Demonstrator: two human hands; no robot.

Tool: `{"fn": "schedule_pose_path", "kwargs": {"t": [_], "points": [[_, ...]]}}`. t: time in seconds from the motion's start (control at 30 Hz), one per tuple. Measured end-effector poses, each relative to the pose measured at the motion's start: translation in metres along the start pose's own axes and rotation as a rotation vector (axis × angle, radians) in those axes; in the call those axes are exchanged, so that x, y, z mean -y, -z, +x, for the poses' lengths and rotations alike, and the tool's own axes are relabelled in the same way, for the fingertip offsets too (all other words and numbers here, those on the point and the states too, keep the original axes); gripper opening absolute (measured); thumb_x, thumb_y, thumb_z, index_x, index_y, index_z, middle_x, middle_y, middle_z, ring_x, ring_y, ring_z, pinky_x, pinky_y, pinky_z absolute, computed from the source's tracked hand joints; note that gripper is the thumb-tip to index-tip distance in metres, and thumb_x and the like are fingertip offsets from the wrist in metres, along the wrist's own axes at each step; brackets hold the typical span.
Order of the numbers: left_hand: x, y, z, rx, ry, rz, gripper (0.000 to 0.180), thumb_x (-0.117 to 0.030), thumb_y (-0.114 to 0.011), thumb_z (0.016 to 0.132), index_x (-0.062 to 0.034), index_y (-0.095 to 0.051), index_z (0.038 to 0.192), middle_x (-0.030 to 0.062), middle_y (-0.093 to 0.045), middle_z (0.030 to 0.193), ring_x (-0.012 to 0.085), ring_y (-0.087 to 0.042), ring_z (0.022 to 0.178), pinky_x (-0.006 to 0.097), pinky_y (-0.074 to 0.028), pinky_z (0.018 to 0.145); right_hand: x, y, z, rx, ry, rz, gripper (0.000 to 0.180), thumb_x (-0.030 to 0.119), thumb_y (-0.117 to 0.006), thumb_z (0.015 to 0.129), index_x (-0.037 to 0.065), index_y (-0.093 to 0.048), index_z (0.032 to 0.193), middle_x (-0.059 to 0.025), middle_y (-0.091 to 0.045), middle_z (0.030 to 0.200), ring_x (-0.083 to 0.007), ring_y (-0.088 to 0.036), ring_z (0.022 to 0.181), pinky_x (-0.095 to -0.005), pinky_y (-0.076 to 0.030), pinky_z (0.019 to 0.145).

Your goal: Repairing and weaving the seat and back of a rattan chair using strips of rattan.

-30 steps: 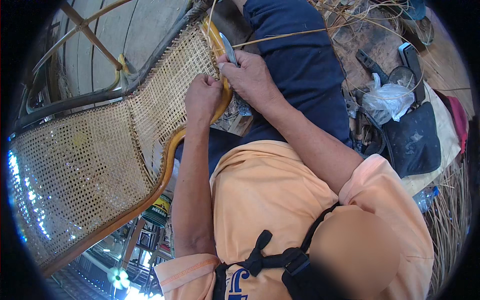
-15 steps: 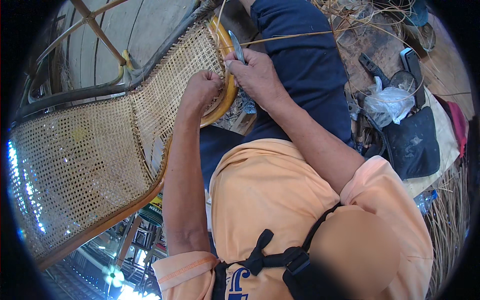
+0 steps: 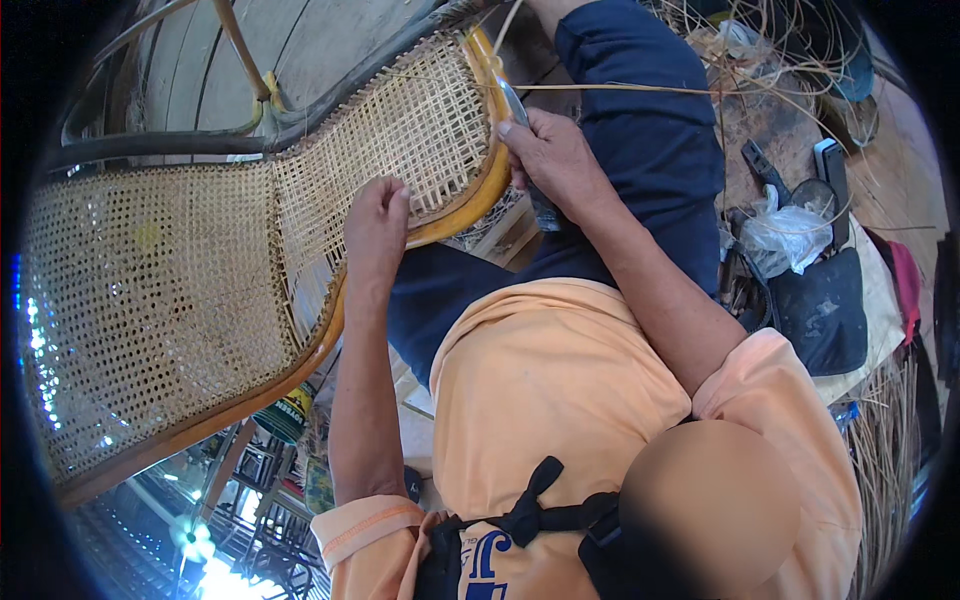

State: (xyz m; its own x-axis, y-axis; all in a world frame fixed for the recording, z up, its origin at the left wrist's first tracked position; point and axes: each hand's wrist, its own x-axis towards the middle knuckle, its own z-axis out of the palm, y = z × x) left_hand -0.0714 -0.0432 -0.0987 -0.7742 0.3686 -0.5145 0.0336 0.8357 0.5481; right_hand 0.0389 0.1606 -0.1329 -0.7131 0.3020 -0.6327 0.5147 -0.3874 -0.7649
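Note:
A woven cane panel (image 3: 165,285) in a curved rattan frame (image 3: 455,222) lies at my left. My left hand (image 3: 378,222) is closed above the panel's near edge, beside the frame. Whatever its curled fingers may pinch cannot be made out. Just past the frame's rounded end, my right hand (image 3: 560,165) grips a knife, its silver blade (image 3: 512,104) pointing away from me along the frame. A long thin cane strand (image 3: 630,87) crosses from the far part of the panel over my right thigh. Open-grid weave shows between my hands.
Dark bent chair legs (image 3: 150,148) rise behind the panel. Loose cane strips (image 3: 790,65) tangle at the far right. Below them lie a clear plastic bag (image 3: 788,232), a dark pouch (image 3: 822,312) and a black-handled tool (image 3: 765,170). A green can (image 3: 285,412) stands under the frame.
My left hand has drawn back toward me, away from the knife, along the frame. My right hand and the knife now sit farther right in view, as does the panel's rounded end.

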Motion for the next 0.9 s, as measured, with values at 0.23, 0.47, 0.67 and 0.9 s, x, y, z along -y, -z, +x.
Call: {"fn": "schedule_pose_path", "kwargs": {"t": [0.23, 0.47, 0.67, 0.9], "points": [[0.041, 0.024, -0.020, -0.176, -0.376, 0.538, 0.015, -0.014, -0.057, 0.086, -0.0044, -0.060, 0.097, 0.0136, -0.061, 0.091, 0.0318, -0.058, 0.083, 0.040, -0.046, 0.076, -0.014, -0.009, 0.007, -0.084, 0.059, -0.496, 0.022, 0.024, -0.054, 0.089, 0.003, -0.056, 0.083, -0.0025, -0.052, 0.060, -0.0093, -0.050, 0.049, -0.0254, -0.042, 0.048], [0.043, 0.047, -0.012, -0.167, -0.462, 0.494, 0.013, -0.011, -0.059, 0.082, -0.0067, -0.060, 0.094, 0.0105, -0.060, 0.086, 0.0301, -0.058, 0.081, 0.040, -0.046, 0.075, 0.016, -0.013, -0.007, -0.027, -0.224, -0.218, 0.020, 0.024, -0.054, 0.091, 0.005, -0.055, 0.084, 0.0019, -0.051, 0.062, -0.0077, -0.046, 0.049, -0.0229, -0.038, 0.047], [0.042, 0.041, -0.003, -0.067, -0.539, 0.601, 0.008, -0.015, -0.060, 0.082, -0.0086, -0.060, 0.087, 0.0091, -0.059, 0.081, 0.0266, -0.059, 0.081, 0.037, -0.043, 0.078, 0.042, -0.013, -0.033, -0.079, -0.281, 0.062, 0.022, 0.026, -0.052, 0.093, 0.005, -0.056, 0.095, 0.0002, -0.051, 0.065, -0.0083, -0.049, 0.055, -0.0214, -0.042, 0.051], [0.024, 0.038, 0.021, 0.272, -0.165, 0.288, 0.028, -0.031, -0.063, 0.083, -0.0034, -0.059, 0.077, 0.0128, -0.058, 0.073, 0.0295, -0.058, 0.068, 0.039, -0.045, 0.061, 0.038, -0.014, -0.053, 0.081, -0.491, -0.328, 0.024, 0.023, -0.046, 0.096, 0.000, -0.054, 0.095, -0.0040, -0.049, 0.062, -0.0099, -0.050, 0.049, -0.0256, -0.043, 0.048]]}}
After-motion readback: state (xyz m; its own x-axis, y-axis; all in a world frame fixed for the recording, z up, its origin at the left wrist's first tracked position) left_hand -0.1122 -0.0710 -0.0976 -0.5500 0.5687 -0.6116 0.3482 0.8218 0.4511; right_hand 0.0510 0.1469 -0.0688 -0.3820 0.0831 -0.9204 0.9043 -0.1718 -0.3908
